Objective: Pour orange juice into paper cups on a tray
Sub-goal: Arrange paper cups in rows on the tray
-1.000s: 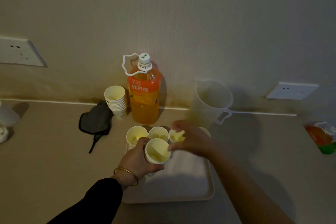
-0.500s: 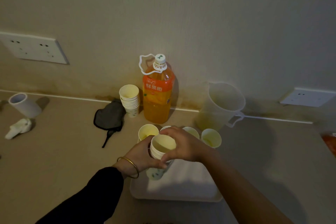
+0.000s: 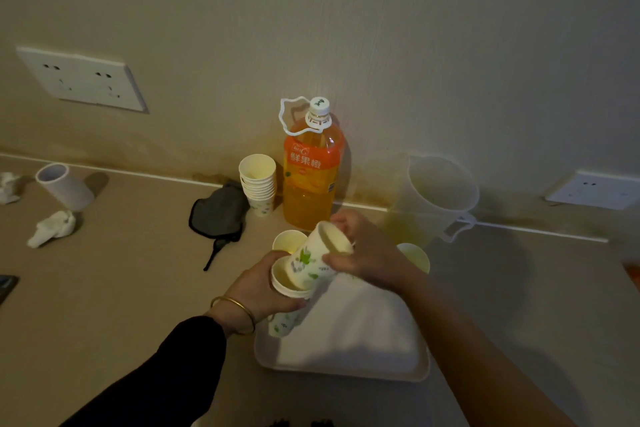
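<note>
White paper cup with green leaf print (image 3: 311, 258) was tilted over the left edge of the white plastic tray (image 3: 346, 369), its base inside a nested stack of like cups (image 3: 289, 289). The right hand (image 3: 367, 253) gripped its rim and side; the left hand (image 3: 261, 291) clasped the stack.

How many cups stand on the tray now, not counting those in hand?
2 showing: one cup at the tray's far left, another cup just right of the right hand. More may be hidden behind the hands.

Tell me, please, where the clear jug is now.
In the head view, the clear jug stands right of centre by the wall, just right of the orange juice bottle, behind the tray.
</note>
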Tool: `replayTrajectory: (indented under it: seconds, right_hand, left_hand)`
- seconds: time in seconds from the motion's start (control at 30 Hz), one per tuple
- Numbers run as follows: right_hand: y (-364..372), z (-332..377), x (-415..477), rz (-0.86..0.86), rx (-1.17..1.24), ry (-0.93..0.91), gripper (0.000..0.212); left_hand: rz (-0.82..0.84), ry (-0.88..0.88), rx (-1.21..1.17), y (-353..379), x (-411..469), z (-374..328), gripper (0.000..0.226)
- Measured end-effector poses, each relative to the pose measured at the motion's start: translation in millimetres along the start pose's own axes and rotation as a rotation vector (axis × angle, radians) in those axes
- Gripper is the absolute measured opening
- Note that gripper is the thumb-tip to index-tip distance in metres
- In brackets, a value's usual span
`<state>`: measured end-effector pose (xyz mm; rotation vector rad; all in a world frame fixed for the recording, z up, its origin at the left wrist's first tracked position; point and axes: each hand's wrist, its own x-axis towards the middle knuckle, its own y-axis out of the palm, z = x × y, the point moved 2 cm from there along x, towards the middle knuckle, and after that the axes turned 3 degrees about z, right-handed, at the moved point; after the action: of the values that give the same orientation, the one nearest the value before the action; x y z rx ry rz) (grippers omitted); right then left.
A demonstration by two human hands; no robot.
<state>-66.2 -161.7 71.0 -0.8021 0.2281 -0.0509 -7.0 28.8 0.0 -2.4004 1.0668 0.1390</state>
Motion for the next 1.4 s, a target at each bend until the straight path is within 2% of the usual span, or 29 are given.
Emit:
replayTrajectory:
  seconds: [0.1,0.2,0.3,0.37,0.43,0.53,0.67,0.93,1.03,1.13,1.2,1.27,1.3,1.33,1.4]
  right_hand:
    - [-15,-5,4,-0.057,-0.086,-0.015,0.077]
    - [-9,-4,6,0.044,-0.313,-0.069,0.074]
    - [25,-5,4,0.174,-0.502,-0.201,0.079]
    - [52,-6,4,0.208,-0.591,-0.299,0.083]
    - [73,-5,5,0.244,-0.656,-0.356,0.077]
    - [92,1,8,0.265,-0.714,-0.414,0.075]
    - [102,6,15,0.271,-0.797,-0.431,0.077]
    - [108,10,30,0.276,-0.827,-0.414,0.076]
    - [110,10,32,0.295,-0.841,-0.413,0.084]
    - [105,9,33,0.323,-0.800,-0.361,0.093]
    - [93,13,33,0.219,-0.733,-0.356,0.071]
    - [76,16,36,-0.083,-0.643,-0.347,0.034]
    - [66,18,37,-0.207,-0.540,-0.312,0.024]
    - [58,21,38,-0.309,-0.456,-0.304,0.022]
    - [42,28,42,-0.340,-0.269,-0.277,0.039]
  left_hand:
    - [-0.089,-0.043,0.000,-15,-4,9,0.073]
    - [-0.135,-0.059,0.001,-26,-9,10,0.068]
    - [-0.254,-0.102,0.016,-34,-13,12,0.058]
    - [-0.351,-0.121,0.044,-38,-15,16,0.062]
    - [-0.424,-0.127,0.060,-40,-18,21,0.075]
    - [-0.493,-0.131,0.059,-43,-17,28,0.081]
    - [-0.516,-0.104,0.089,-46,-16,26,0.073]
    - [-0.501,-0.091,0.083,-56,-8,23,0.079]
    - [-0.505,-0.059,0.080,-57,-5,21,0.085]
    - [-0.520,-0.041,0.064,-58,1,17,0.081]
    - [-0.535,-0.008,0.059,-59,3,12,0.081]
    - [-0.535,0.045,0.052,-59,6,3,0.079]
    - [-0.527,0.075,0.056,-58,7,-2,0.077]
    - [-0.514,0.106,0.063,-57,8,-9,0.075]
    - [-0.474,0.162,0.095,-52,11,-20,0.074]
